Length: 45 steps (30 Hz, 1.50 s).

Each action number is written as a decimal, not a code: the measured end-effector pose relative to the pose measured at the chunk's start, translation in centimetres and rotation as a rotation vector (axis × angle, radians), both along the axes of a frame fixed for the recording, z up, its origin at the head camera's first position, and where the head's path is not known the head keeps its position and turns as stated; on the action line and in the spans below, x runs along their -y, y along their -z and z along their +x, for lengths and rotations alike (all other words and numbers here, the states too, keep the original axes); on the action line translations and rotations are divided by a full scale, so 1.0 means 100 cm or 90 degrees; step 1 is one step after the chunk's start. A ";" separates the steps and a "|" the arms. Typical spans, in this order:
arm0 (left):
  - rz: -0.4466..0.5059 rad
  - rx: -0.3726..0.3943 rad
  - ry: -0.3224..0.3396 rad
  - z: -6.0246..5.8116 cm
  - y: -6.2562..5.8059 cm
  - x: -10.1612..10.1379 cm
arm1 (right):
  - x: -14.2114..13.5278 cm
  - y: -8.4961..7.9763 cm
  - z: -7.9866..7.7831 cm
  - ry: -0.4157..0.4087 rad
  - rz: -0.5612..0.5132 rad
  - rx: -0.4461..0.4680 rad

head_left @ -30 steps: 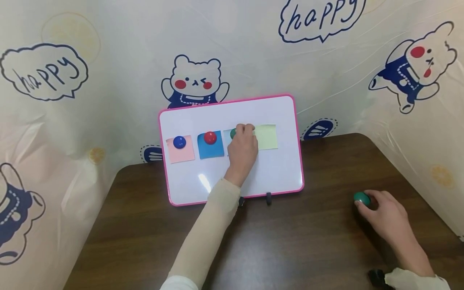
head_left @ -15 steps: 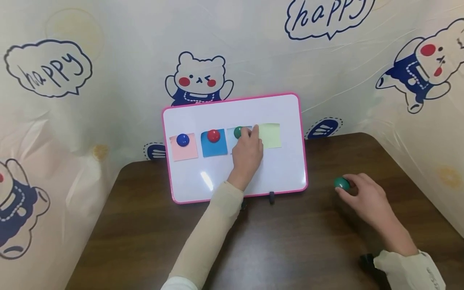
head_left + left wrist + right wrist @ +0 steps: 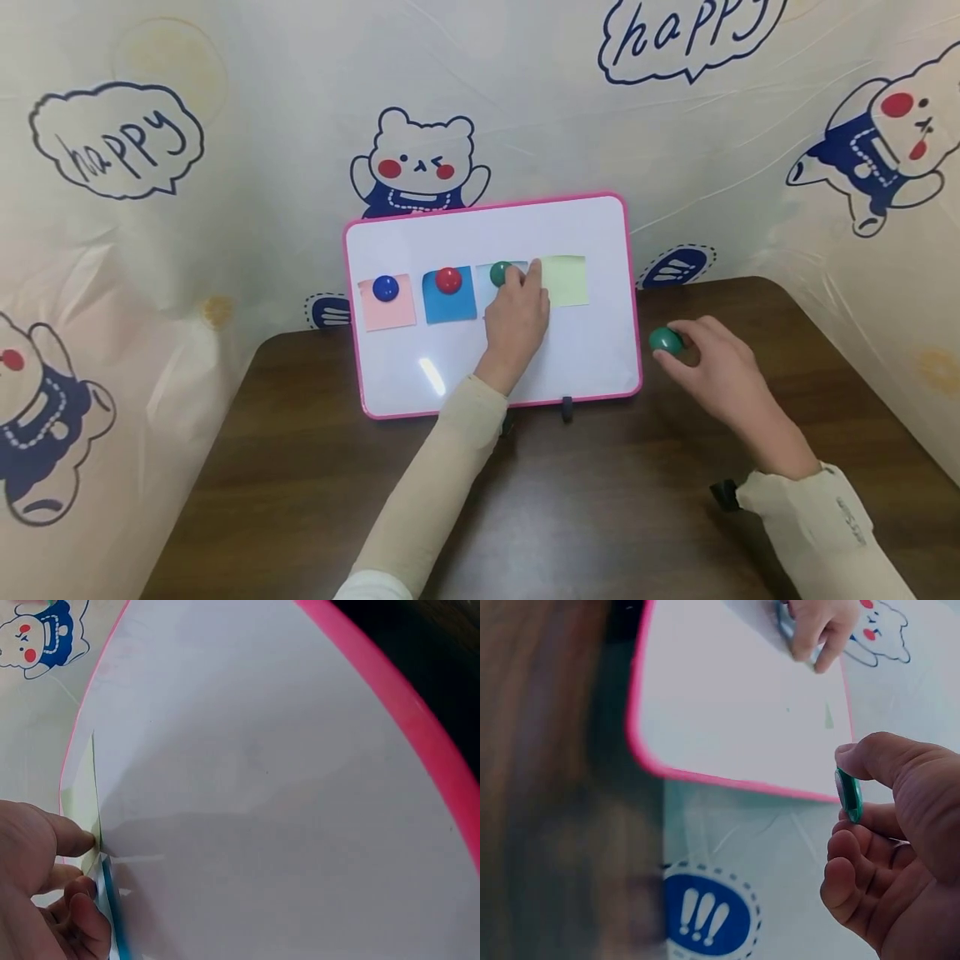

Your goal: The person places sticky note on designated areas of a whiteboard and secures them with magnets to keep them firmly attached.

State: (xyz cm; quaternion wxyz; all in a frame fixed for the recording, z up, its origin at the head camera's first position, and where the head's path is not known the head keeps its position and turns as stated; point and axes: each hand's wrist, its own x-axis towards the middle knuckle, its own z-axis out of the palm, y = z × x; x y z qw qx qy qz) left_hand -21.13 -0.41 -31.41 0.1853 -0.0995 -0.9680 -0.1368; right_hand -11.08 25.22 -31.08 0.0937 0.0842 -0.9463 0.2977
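Four sticky notes would exceed a plain count, so several sticky notes sit in a row on a pink-framed whiteboard. My left hand touches the board at the left edge of the light green note, which bears no magnet; its fingertips press there, as the left wrist view shows. It partly covers the pale blue note and its green magnet. Right of the board, my right hand pinches another round green magnet between thumb and fingers, apart from the board.
A blue magnet lies on the pink note, a red magnet on the blue note. The board leans upright on a brown table with a black foot, before a printed curtain.
My right hand has moved left and upward with the green magnet, toward the board's right edge. The left hand stays at the light green note, its fingers slightly more spread.
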 end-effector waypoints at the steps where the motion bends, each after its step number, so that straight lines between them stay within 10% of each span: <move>1: -0.001 0.002 -0.001 0.000 0.000 0.000 | 0.003 -0.002 -0.003 -0.002 -0.002 -0.007; 20: 0.000 0.008 -0.005 -0.001 0.001 0.004 | 0.070 -0.019 -0.065 -0.038 -0.046 -0.106; 45: -0.021 0.014 -0.006 -0.002 0.001 0.001 | 0.103 -0.015 -0.121 -0.043 -0.093 -0.059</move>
